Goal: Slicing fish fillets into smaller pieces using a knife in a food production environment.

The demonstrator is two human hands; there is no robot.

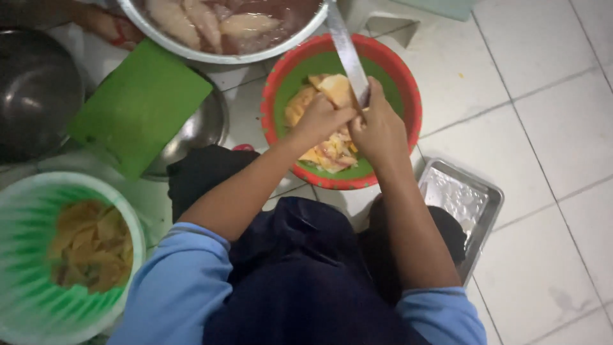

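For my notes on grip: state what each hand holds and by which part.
The right hand grips a long knife by its handle, blade pointing away. The left hand holds a yellowish piece of meat at its near end, over the red-rimmed green bowl.

Our hands meet over a basin (408, 96) on the floor (543, 128), the left hand (317, 119) on the cut pieces (325, 150) in it, the right hand (378, 128) gripping a knife (348, 54) whose blade points away from us. Beyond them sits a metal bowl (223, 56) of meat. A tray (463, 201) lies to the right; a cutting board (137, 105) and a basket (29, 255) lie to the left.
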